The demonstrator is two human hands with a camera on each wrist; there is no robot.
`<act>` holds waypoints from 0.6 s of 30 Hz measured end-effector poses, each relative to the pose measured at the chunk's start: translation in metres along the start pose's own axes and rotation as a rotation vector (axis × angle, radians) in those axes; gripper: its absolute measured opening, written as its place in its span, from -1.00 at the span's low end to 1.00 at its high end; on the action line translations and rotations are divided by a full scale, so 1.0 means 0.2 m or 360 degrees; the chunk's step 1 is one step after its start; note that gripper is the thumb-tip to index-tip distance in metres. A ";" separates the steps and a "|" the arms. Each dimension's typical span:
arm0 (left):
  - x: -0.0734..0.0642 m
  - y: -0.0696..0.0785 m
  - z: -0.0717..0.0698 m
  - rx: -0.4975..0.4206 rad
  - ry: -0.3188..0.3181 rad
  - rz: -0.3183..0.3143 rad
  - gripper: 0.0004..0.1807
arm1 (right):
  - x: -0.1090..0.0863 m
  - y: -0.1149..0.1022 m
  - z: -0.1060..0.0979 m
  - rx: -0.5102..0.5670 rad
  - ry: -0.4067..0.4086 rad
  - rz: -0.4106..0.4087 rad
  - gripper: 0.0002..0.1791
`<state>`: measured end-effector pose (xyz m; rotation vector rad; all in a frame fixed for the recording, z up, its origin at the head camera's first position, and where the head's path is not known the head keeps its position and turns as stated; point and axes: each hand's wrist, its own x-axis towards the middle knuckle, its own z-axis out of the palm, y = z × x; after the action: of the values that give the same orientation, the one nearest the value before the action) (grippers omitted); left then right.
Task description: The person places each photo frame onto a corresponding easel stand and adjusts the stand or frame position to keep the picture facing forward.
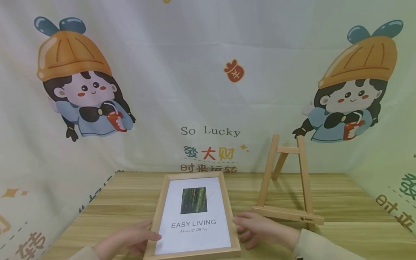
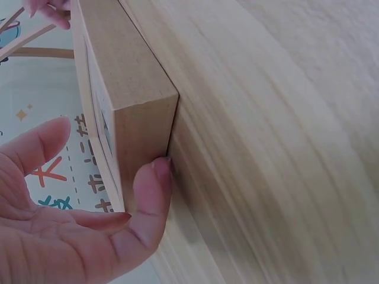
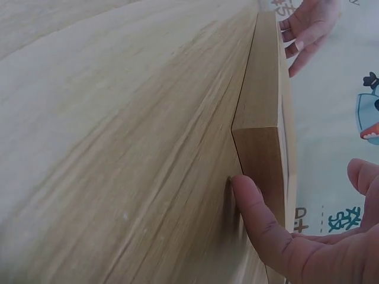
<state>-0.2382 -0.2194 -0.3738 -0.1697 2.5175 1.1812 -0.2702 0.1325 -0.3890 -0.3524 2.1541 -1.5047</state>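
Observation:
A light wood picture frame (image 1: 225,216) lies face up on the table; its white insert (image 1: 195,242) reads EASY LIVING above a size line and carries a dark green picture. My left hand (image 1: 130,238) is at the frame's left side, thumb over the near left border. In the left wrist view that thumb stands apart from the wood, while a fingertip (image 2: 155,177) touches the frame's side near the tabletop. On the opposite side is my right hand (image 1: 260,229), a fingertip (image 3: 247,192) low against the side wall and the thumb raised off the frame.
Just beyond my right hand, a small wooden easel (image 1: 307,177) stands on the table, its ledge facing me. The wood-grain table (image 1: 130,191) ends at a pale backdrop cloth (image 1: 182,90) printed with cartoon figures and lettering.

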 end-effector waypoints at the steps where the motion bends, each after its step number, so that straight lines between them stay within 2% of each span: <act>1: 0.00 0.00 0.00 0.0004 0.0003 -0.0007 -0.38 | 0.01 0.00 0.00 0.0012 -0.0012 0.0005 -0.24; 5: 0.01 0.00 0.00 0.0022 0.0017 -0.0011 -0.35 | 0.03 -0.01 0.02 0.0035 -0.0036 0.0032 -0.25; 10: 0.02 -0.02 0.00 0.0021 0.0041 0.0017 -0.44 | 0.05 -0.02 0.04 0.0003 -0.0026 0.0076 -0.29; 18: 0.04 -0.03 0.00 0.0044 0.0044 0.0005 -0.48 | 0.08 -0.02 0.05 -0.0045 -0.0030 0.0107 -0.50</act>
<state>-0.2442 -0.2221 -0.3808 -0.1763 2.5575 1.1524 -0.2791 0.1146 -0.3912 -0.2994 2.1530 -1.4296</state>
